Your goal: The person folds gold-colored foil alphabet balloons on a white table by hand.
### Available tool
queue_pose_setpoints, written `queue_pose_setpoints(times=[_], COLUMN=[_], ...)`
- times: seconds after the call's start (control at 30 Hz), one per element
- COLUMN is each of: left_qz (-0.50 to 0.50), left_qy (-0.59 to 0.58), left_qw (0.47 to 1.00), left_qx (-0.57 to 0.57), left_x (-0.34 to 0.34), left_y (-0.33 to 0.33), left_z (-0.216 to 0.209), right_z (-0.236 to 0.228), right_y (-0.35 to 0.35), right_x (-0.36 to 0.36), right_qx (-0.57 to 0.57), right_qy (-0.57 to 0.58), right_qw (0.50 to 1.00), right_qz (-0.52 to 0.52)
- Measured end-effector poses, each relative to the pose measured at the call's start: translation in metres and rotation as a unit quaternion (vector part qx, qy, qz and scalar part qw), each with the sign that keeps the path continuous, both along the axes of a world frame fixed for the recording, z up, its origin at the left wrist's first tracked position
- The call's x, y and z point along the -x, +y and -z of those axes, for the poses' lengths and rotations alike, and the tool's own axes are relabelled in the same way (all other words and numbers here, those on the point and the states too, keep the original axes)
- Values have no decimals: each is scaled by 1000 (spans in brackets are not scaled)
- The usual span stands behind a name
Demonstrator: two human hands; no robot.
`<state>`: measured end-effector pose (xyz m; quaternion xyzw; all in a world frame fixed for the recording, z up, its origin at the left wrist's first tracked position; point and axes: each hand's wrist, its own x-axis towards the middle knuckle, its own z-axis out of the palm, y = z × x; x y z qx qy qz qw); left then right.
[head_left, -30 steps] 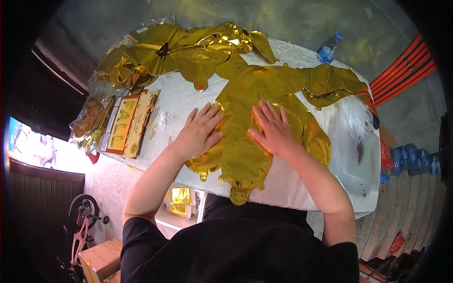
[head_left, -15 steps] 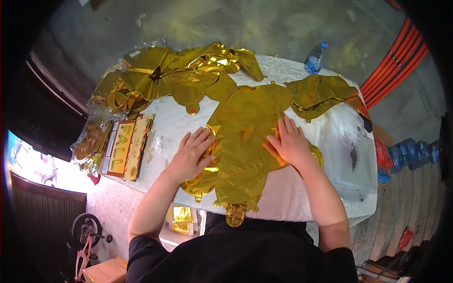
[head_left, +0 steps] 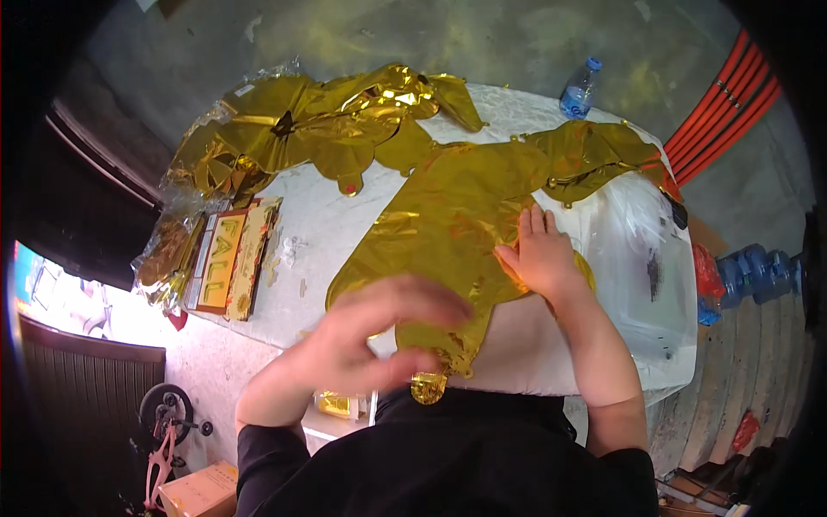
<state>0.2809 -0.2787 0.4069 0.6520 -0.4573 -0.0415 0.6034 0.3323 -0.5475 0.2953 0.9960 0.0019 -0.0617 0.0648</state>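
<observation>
A flat, uninflated gold foil balloon (head_left: 448, 224) lies spread over the white-covered table, its narrow tab hanging past the near edge. My right hand (head_left: 549, 258) rests flat on the balloon's right side, fingers stretched. Above the near left part of the balloon hovers my left hand (head_left: 370, 332), blurred by motion, its thumb and curved fingers apart with nothing between them. More gold foil (head_left: 340, 129) stretches across the far left of the table, partly in clear plastic. Another gold foil piece (head_left: 594, 159) lies at the far right, next to the spread balloon.
Printed cards with gold letters (head_left: 228, 263) lie at the table's left edge. A water bottle (head_left: 579, 90) stands at the far right edge. Clear plastic bags (head_left: 637, 267) cover the right side. Red pipes (head_left: 732, 103) and large blue bottles (head_left: 758, 271) are beyond the table.
My left hand has lifted off the foil and moved toward me. The balloon's left side, crumpled before, now lies spread out wider. My right hand stays nearly in place.
</observation>
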Motion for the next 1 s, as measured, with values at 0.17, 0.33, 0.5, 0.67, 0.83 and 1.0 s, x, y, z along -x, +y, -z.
queue_pose_setpoints(times=[0.17,0.33,0.5,0.67,0.83,1.0], left_qz=[193,310,346,349,387,388], left_qy=[51,63,37,12,11,-2], left_qw=[936,924,915,915,905,903], left_qx=[290,215,203,204,174,182], left_x=[40,27,26,25,19,17], left_y=[-26,-33,-34,-34,-32,-32], left_z=[-32,-58,-61,-62,-67,-63], right_z=[1,3,4,3,7,3], right_y=[0,-2,1,0,-2,0], right_x=[-2,0,0,2,-1,0], right_qx=[11,13,8,4,-43,-2], right_qy=[-9,-12,-26,-23,-17,-21], right_qw=[1000,1000,999,1000,999,1000], right_qz=[-10,-12,-19,-16,-14,-14])
